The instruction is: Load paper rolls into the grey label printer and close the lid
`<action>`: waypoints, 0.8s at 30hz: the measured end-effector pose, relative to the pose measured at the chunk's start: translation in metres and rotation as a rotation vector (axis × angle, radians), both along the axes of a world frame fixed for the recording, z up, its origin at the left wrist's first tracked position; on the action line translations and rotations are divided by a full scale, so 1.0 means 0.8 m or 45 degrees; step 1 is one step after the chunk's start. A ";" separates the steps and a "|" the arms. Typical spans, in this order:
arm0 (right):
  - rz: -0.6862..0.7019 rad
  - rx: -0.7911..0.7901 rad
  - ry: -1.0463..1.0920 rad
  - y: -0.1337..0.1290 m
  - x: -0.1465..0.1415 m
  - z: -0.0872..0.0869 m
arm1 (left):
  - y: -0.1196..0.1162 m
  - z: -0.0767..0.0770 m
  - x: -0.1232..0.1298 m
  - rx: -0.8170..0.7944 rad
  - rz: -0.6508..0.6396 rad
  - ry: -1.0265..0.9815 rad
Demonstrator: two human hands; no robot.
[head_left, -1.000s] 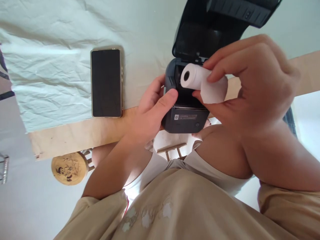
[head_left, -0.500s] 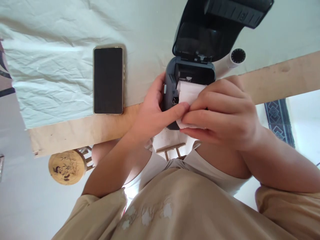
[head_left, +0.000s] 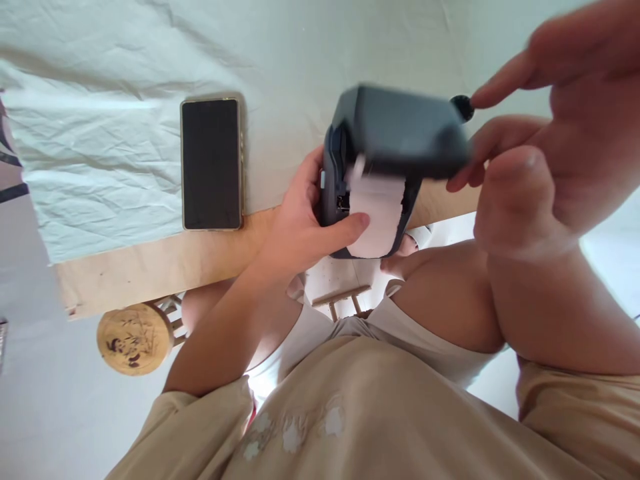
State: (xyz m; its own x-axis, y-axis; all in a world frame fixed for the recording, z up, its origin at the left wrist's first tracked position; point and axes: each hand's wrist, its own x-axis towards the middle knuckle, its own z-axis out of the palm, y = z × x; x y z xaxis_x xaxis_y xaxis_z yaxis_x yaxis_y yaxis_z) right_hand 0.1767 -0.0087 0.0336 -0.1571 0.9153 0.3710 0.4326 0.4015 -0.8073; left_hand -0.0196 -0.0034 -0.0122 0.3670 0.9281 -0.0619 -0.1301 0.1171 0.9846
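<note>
1. The dark printer (head_left: 331,180) is at the near edge of the bench (head_left: 165,270), right of the middle of the view; whether its base rests on the bench or is held partly over the edge, I cannot tell.
2. Its hinged lid (head_left: 405,127) is partly lowered, tilted over the rear of the body and blurred, with a gap left at the front.
3. A white paper strip (head_left: 383,220) comes out from under the lid and lies over the printer's front, down to its near edge.
4. The left hand (head_left: 305,220) is wrapped around the printer's left side, its fingers along the flank and its thumb on the paper strip.
5. The right hand (head_left: 585,127) is loosely spread, thumb apart from the fingers, with fingertips at the lid's right corner; blur hides whether they touch it.
6. A round black end (head_left: 461,107) of some object shows between the lid and the right index fingertip, the remainder hidden.
7. Well to the left of the printer lies a phone (head_left: 211,165), screen up and dark, mostly on the pale green cloth (head_left: 125,133) covering the bench.
8. Below the bench's bare wooden edge, a round wooden stool (head_left: 134,339) stands at the left.
</note>
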 end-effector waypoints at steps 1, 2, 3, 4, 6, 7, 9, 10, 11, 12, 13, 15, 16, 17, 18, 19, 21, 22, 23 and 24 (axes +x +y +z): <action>-0.011 0.045 -0.030 0.000 -0.002 0.002 | 0.000 0.000 -0.001 0.006 -0.010 0.019; -0.002 0.067 -0.081 0.000 -0.005 0.004 | 0.000 0.000 -0.002 0.004 -0.017 0.033; 0.026 0.071 -0.144 0.000 -0.006 0.005 | 0.000 0.000 -0.002 -0.006 -0.020 0.042; 0.068 0.052 -0.210 0.000 -0.007 0.005 | 0.000 0.001 -0.002 -0.018 -0.024 0.037; 0.132 -0.018 -0.300 0.002 -0.008 0.003 | -0.001 0.004 -0.002 -0.047 -0.042 -0.016; 0.160 -0.066 -0.327 0.003 -0.008 0.000 | -0.001 0.006 0.000 -0.070 -0.056 -0.055; 0.212 -0.132 -0.330 0.004 -0.008 -0.006 | -0.004 0.012 0.004 -0.132 -0.024 -0.113; 0.233 -0.143 -0.313 0.005 -0.008 -0.009 | -0.005 0.016 0.008 -0.165 0.036 -0.122; 0.252 -0.145 -0.285 0.005 -0.008 -0.011 | -0.007 0.020 0.011 -0.188 0.108 -0.126; 0.261 -0.150 -0.261 0.006 -0.009 -0.013 | -0.009 0.024 0.014 -0.199 0.180 -0.122; 0.262 -0.158 -0.248 0.006 -0.010 -0.014 | -0.010 0.027 0.017 -0.204 0.238 -0.116; 0.238 -0.174 -0.255 0.006 -0.011 -0.015 | -0.012 0.032 0.020 -0.212 0.276 -0.097; 0.220 -0.169 -0.280 0.005 -0.011 -0.014 | -0.013 0.033 0.021 -0.213 0.271 -0.085; 0.206 -0.153 -0.314 0.005 -0.011 -0.014 | -0.013 0.032 0.020 -0.212 0.266 -0.074; 0.195 -0.141 -0.345 0.005 -0.011 -0.013 | -0.012 0.031 0.019 -0.208 0.270 -0.073; 0.199 -0.133 -0.363 0.004 -0.010 -0.013 | -0.012 0.029 0.018 -0.197 0.268 -0.085; 0.212 -0.138 -0.358 0.003 -0.009 -0.014 | -0.010 0.024 0.017 -0.187 0.245 -0.140; 0.217 -0.149 -0.337 0.003 -0.008 -0.015 | -0.009 0.021 0.017 -0.191 0.225 -0.185; 0.217 -0.151 -0.304 0.003 -0.008 -0.016 | -0.008 0.019 0.018 -0.197 0.201 -0.233; 0.214 -0.123 -0.267 0.002 -0.008 -0.018 | -0.007 0.017 0.019 -0.192 0.183 -0.274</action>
